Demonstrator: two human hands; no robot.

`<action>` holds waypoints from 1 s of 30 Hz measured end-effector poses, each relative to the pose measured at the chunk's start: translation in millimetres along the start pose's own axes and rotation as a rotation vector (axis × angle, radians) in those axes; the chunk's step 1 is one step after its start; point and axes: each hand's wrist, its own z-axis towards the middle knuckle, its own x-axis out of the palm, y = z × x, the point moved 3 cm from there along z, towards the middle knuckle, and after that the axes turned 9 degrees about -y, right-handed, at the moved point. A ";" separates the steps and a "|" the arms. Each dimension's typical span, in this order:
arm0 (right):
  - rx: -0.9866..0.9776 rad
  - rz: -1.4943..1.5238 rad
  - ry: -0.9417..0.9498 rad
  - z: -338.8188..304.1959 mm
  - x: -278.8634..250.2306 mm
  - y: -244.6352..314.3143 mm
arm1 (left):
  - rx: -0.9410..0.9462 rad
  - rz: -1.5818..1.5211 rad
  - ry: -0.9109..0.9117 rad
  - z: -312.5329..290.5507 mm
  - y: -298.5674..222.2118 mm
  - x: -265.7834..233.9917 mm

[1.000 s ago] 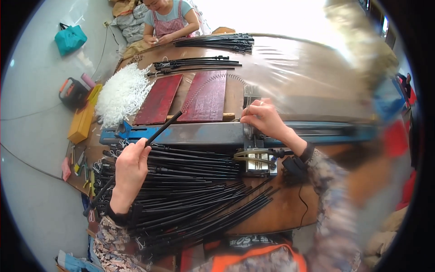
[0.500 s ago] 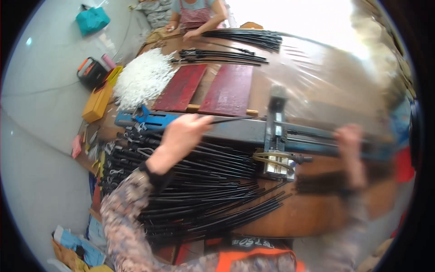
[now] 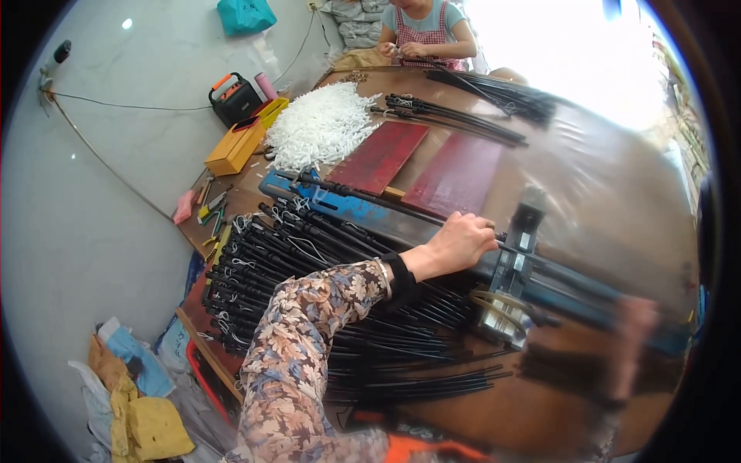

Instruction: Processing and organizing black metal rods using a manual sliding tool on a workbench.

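Note:
My left hand [image 3: 463, 243] is closed round a long thin black rod [image 3: 378, 201], close to the left side of a metal clamp [image 3: 515, 274]. The rod lies along a blue and grey metal rail [image 3: 363, 210], and its far part runs toward the clamp. A pale curved hose [image 3: 502, 305] loops at the clamp's near side. My right hand [image 3: 634, 332] is beyond the clamp, near the rail's right end, and smeared by motion, so its fingers cannot be made out. Below my left forearm lie several black rods [image 3: 417, 347], many with white cord loops at their left ends.
A heap of white small pieces [image 3: 320, 127] lies behind the rail, beside two dark red boards [image 3: 463, 174]. More black rods [image 3: 455, 116] lie farther back. Across the table a person in a checked apron [image 3: 421, 35] works. Tools [image 3: 214, 212] and a yellow box [image 3: 234, 148] sit at left.
My left hand has moved right along the rail to the clamp, with the rod now lying along the rail. My right hand is still blurred. The whole view has shifted.

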 end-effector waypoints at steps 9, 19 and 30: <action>0.021 -0.155 0.053 -33.8 -4.5 -32.0 | -0.063 -0.162 0.001 -0.3 -0.3 0.6; 0.015 0.164 0.099 -15.2 -27.0 134.4 | -0.160 0.001 0.250 10.1 -3.5 0.2; 0.099 0.529 0.258 -15.2 7.6 166.0 | -0.135 0.021 0.254 6.9 -9.8 -0.3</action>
